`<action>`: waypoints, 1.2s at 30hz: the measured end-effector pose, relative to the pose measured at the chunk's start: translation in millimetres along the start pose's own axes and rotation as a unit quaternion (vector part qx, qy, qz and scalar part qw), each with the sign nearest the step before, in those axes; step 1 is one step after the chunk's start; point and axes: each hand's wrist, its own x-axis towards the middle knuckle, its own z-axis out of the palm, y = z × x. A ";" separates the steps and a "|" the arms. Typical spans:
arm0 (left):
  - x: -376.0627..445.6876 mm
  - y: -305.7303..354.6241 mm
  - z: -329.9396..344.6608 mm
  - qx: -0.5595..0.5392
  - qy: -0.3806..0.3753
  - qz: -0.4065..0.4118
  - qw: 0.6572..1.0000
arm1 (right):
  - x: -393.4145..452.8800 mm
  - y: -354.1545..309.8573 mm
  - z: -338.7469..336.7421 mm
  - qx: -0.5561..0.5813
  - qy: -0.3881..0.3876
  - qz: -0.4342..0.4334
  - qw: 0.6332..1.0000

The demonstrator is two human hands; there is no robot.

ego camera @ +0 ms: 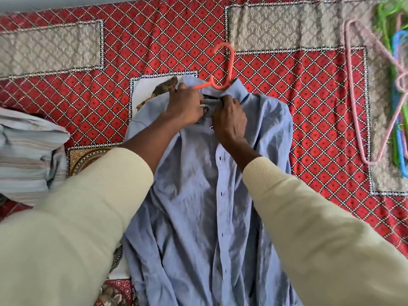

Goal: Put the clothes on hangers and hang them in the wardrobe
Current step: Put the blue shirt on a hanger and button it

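Sleeves [66, 228] frame my shirt [194, 195]; both hands, left [185, 107] and right [228, 120], pinch its collar at twelve o'clock. Tugging unevenly could slip the hanger [221, 62] out.

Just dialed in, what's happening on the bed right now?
A person is working a light blue shirt onto an orange hanger. The shirt lies flat on the red patterned bedspread, the hanger's hook poking out above the collar. Both hands grip the collar area: left hand, right hand. Spare hangers lie at the right edge, and folded clothes wait at the left. Nothing is hung yet.
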 end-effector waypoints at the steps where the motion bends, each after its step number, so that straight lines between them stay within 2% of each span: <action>1: -0.2 1.8 0.4 -0.048 0.010 -0.032 0.998 | -2.1 1.9 1.2 0.039 0.004 0.005 0.999; 4: -4.1 9.1 1.0 -0.159 0.021 -0.113 0.980 | -14.6 7.7 -1.0 0.175 0.027 0.038 0.983; 6: -6.0 13.7 1.2 -0.200 0.015 -0.156 0.967 | -19.8 13.4 -5.5 0.265 0.027 0.086 0.960; 8: -10.2 18.0 0.8 -0.215 0.018 -0.188 0.958 | -24.4 16.1 -9.6 0.287 0.011 0.102 0.952; 10: -14.6 22.1 1.4 -0.197 0.034 -0.189 0.961 | -26.5 17.4 -10.7 0.230 0.000 0.065 0.971; 13: -23.1 29.5 2.2 -0.153 0.064 -0.175 0.971 | -25.9 16.1 -13.2 0.046 -0.019 0.011 0.999; 16: -23.9 29.9 8.0 -0.169 0.043 -0.168 0.970 | -22.1 15.3 -16.7 -0.073 0.020 -0.008 0.997; 18: -22.4 29.8 11.0 -0.204 0.016 -0.179 0.962 | -19.2 15.2 -16.6 -0.084 0.024 -0.012 0.996; 22: -20.2 31.3 10.0 -0.274 0.003 -0.218 0.937 | -18.2 9.0 -14.5 0.059 0.008 0.068 0.996; 25: -18.9 31.5 6.2 -0.344 0.021 -0.250 0.905 | -14.9 3.5 -12.5 0.210 0.009 0.143 0.967; 27: -17.8 32.4 4.8 -0.356 0.033 -0.254 0.899 | -16.4 -0.6 -12.4 0.251 0.007 0.161 0.954; 29: -16.6 33.2 4.5 -0.336 0.032 -0.251 0.907 | -18.1 -2.9 -11.4 0.222 0.007 0.136 0.966; 32: -16.4 35.3 4.1 -0.271 0.024 -0.230 0.934 | -19.8 -2.5 -9.1 0.086 -0.006 0.060 0.994; 36: -15.6 36.6 5.2 -0.241 0.012 -0.218 0.946 | -16.4 -1.7 -3.7 -0.045 -0.021 0.016 0.999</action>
